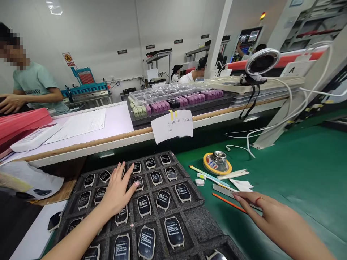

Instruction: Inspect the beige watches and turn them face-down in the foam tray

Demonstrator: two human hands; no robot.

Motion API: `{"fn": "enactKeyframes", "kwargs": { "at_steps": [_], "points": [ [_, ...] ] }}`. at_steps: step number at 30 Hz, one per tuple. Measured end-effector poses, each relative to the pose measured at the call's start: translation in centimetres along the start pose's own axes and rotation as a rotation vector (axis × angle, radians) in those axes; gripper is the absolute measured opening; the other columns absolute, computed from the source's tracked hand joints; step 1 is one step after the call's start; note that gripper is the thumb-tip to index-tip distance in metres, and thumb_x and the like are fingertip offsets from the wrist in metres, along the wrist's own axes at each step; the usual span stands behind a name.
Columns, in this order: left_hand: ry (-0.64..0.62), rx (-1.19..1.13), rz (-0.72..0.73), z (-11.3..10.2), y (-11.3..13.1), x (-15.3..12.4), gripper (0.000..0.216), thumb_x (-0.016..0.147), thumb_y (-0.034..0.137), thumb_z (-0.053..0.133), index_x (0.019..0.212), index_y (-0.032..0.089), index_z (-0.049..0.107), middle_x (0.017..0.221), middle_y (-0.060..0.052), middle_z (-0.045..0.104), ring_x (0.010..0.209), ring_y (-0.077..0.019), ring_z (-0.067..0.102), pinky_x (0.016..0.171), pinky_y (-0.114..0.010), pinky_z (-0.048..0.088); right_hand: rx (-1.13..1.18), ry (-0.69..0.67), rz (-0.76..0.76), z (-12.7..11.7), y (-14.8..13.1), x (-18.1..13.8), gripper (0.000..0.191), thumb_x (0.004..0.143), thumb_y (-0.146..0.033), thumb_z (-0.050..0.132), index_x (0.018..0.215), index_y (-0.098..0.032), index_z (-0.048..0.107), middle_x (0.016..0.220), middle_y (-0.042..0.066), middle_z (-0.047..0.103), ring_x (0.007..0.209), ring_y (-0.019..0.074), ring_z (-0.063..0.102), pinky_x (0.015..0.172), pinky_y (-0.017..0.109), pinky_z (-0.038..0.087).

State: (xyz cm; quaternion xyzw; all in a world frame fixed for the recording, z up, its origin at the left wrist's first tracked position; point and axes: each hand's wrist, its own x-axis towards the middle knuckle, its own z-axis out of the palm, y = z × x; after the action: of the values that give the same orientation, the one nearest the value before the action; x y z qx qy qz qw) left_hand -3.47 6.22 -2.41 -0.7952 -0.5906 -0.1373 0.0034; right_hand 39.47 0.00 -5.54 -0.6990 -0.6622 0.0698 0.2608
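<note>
Left hand (118,191), splayed with its grip released, hides some watches (174,232) in the tray (193,219), whose near edge is cropped; right of the tray, the right hand (272,212) partly covers a strip (222,190), its grip impossible to tell.

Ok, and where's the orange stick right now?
In the head view, the orange stick lies on the green surface, right of the black foam tray, its lower end by the right hand.
</note>
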Motion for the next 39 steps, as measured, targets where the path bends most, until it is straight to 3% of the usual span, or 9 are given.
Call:
{"fn": "enactKeyframes", "kwargs": {
  "at_steps": [4,7,14,18,20,23,30,34,39],
  "points": [
    [-0.002,-0.018,0.004,0.2,-0.4,0.2,0.061,0.098,0.053,0.035,0.152,0.025,0.033,0.158,-0.016,0.032,0.148,-0.0341,0.023,0.115,-0.059,0.028,-0.174,-0.222,0.037,-0.7,1.5,-0.2,0.025,0.08,-0.047,0.054,0.073,-0.028,0.07,0.066,0.008,0.074,0.056,0.0304,0.069,0.042,0.033,0.043],
    [0.0,-0.032,0.01,0.5,-0.9,0.5,0.06,0.097,0.052,0.035,0.151,0.025,0.035,0.158,-0.015,0.034,0.147,-0.0338,0.025,0.115,-0.059,0.027,-0.181,-0.224,0.036,-0.7,1.1,-0.4,0.011,0.075,-0.03,0.059,0.066,-0.026,0.063,0.069,0.007,0.072,0.053,0.0254,0.066,0.042,0.028,0.035],
    [-0.008,0.004,0.023,0.8,-1.2,0.4,0.062,0.097,0.054,0.032,0.147,0.02,0.042,0.153,-0.015,0.041,0.144,-0.0323,0.033,0.116,-0.056,0.029,0.027,-0.209,-0.009,-1.2,-1.2,0.9,0.019,0.06,-0.011,0.056,0.054,-0.023,0.044,0.053,0.0,0.053,0.045,0.0163,0.052,0.046,0.028,0.035],
    [0.059,0.099,0.205,-0.2,-0.4,1.0,0.057,0.097,0.049,0.034,0.14,0.016,0.051,0.149,-0.017,0.047,0.142,-0.0339,0.037,0.117,-0.056,0.027,0.294,-0.117,-0.052,-2.8,-3.7,2.6,0.006,0.076,-0.026,0.056,0.07,-0.024,0.056,0.081,0.004,0.064,0.055,0.0164,0.057,0.055,0.031,0.049],
    [0.079,0.117,0.326,-0.9,0.5,2.0,0.054,0.097,0.047,0.038,0.138,0.016,0.054,0.148,-0.017,0.048,0.144,-0.0343,0.033,0.119,-0.056,0.02,0.458,-0.082,-0.055,-2.5,-5.4,3.8,0.015,0.085,-0.038,0.054,0.086,-0.024,0.06,0.095,0.007,0.064,0.062,0.0171,0.063,0.061,0.033,0.055],
    [0.047,0.051,0.344,-0.9,2.6,4.3,0.053,0.095,0.046,0.043,0.138,0.016,0.052,0.149,-0.017,0.048,0.144,-0.0358,0.033,0.118,-0.059,0.022,0.709,-0.088,-0.058,0.1,-8.3,6.4,0.029,0.093,-0.047,0.051,0.105,-0.022,0.06,0.102,0.007,0.066,0.075,0.0181,0.069,0.072,0.035,0.06],
    [-0.004,-0.019,0.421,2.7,8.1,10.2,0.037,0.095,0.037,0.054,0.126,0.018,0.058,0.137,-0.013,0.058,0.128,-0.0276,0.052,0.109,-0.051,0.039,1.042,-0.125,0.039,9.2,-14.2,13.5,0.028,0.097,-0.034,0.058,0.118,-0.016,0.06,0.112,0.007,0.065,0.09,0.0182,0.067,0.076,0.036,0.058],
    [0.0,-0.04,0.42,3.3,8.2,12.2,0.032,0.093,0.038,0.058,0.118,0.018,0.061,0.124,-0.01,0.061,0.109,-0.0238,0.061,0.093,-0.048,0.051,1.107,-0.099,0.086,11.4,-15.3,15.9,0.029,0.096,-0.034,0.059,0.12,-0.016,0.059,0.118,0.008,0.064,0.097,0.0205,0.066,0.082,0.04,0.057],
    [0.019,-0.122,0.41,2.8,6.8,12.2,0.03,0.093,0.039,0.059,0.114,0.018,0.062,0.119,-0.009,0.063,0.105,-0.0229,0.062,0.092,-0.046,0.051,1.109,-0.112,0.111,12.1,-14.4,16.4,0.03,0.096,-0.033,0.059,0.12,-0.016,0.059,0.117,0.008,0.064,0.096,0.0205,0.066,0.081,0.04,0.057]
  ]
}}
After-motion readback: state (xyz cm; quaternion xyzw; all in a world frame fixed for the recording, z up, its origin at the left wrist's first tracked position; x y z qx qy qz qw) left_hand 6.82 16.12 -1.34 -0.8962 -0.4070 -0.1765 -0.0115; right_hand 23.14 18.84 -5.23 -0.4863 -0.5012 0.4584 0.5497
